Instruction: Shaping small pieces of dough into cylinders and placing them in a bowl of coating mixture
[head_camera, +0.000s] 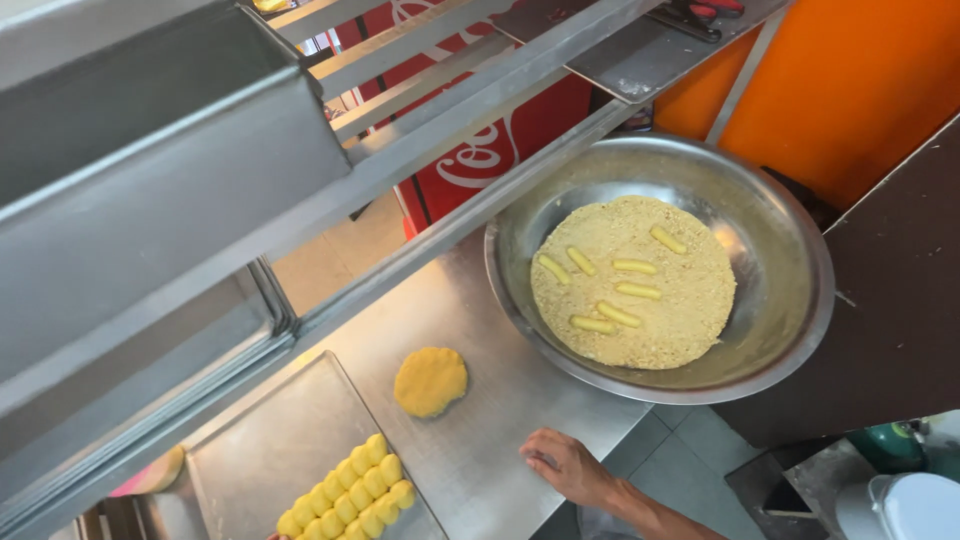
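So far seven dough sticks (615, 285) lie in the crumb bowl (800, 330) beyond the right hand (565, 465), whose grip rests released on the tabletop (480, 450). Left of it a dough patty (430, 381) stays unshaped and a tray (260, 450) holds uncoated pieces (350, 498); the left hand is unseen.

A food-stall kitchen: steel counter (470, 440), wide metal bowl (790, 330) of crumbs, tray (270, 450) of shaped dough pieces (350, 495), red drinks cooler (500, 140) behind.

Steel counter (480, 440) bears dough disc (430, 381), tray (270, 450), bowl (790, 330).

Yellow dough disc (430, 381), silver bowl (800, 330)
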